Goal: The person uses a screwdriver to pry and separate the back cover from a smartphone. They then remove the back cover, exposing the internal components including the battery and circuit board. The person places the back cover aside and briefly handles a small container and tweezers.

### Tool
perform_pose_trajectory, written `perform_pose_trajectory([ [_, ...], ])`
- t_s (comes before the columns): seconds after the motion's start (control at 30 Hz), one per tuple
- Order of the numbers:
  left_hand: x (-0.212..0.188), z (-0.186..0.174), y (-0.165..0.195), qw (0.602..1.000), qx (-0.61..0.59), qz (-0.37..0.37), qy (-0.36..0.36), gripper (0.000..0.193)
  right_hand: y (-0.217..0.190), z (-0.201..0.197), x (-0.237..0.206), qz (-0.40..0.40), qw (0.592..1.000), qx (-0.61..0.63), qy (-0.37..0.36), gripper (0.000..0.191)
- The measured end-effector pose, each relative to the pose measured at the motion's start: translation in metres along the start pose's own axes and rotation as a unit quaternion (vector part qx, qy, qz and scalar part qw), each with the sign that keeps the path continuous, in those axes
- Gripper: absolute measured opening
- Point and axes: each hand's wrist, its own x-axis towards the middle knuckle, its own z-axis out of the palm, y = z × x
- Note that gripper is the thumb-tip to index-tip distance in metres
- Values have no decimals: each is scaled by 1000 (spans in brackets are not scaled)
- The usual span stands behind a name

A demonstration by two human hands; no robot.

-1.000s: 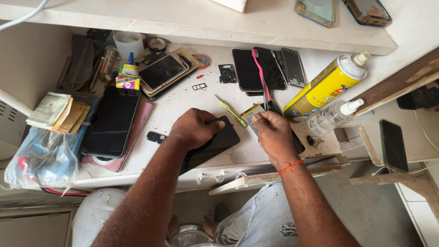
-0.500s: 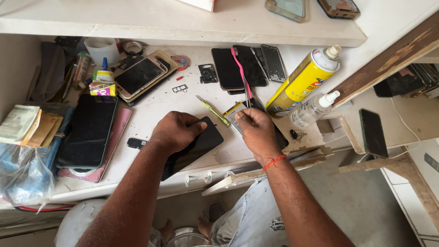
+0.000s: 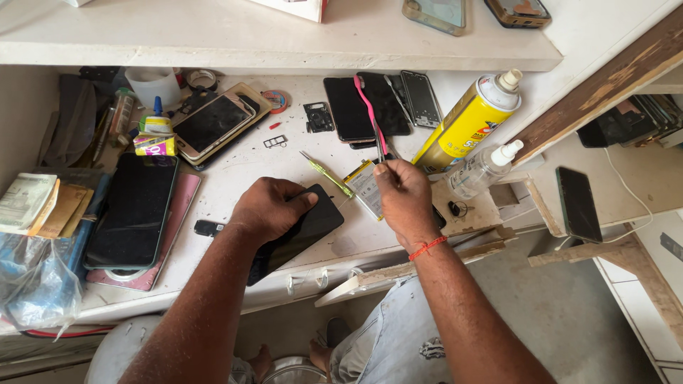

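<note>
Cluttered white workbench (image 3: 235,160) under a pale shelf, seen from above. Left hand (image 3: 267,210) flat, fingers curled and pressed onto a black rectangular phone body (image 3: 302,231) lying near the front edge of the bench, pinning it down. Right hand (image 3: 402,195) just beside, fingers pinched closed around a thin metal tool with a pink handle (image 3: 371,117) rising away toward the shelf. Between the two hands, a slim yellow-green plastic-handled screwdriver (image 3: 326,174) lying on the bench and a flat white-and-yellow rectangular battery (image 3: 364,188), partly hidden by the right hand. Red thread bracelet (image 3: 427,247) on the right wrist. Farther back, two dark phones lying face up side by side (image 3: 366,107). To the right, a tall yellow spray can with a white cap (image 3: 469,121) and a small clear plastic bottle (image 3: 484,169). To the left, a large black phone on a pink flat case (image 3: 135,210), and a gold-edged phone with a dark screen (image 3: 213,122).
</note>
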Motion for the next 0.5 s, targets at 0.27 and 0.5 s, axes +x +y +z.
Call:
perform_pose_trajectory([
  [0.27,2,1,-3,1000,23,13,4,45,-15,-13,10,46,994,98,25,15],
  [0.5,1,1,-2,1000,19,13,7,44,-20,-26,17,58,995,79,-2,15],
])
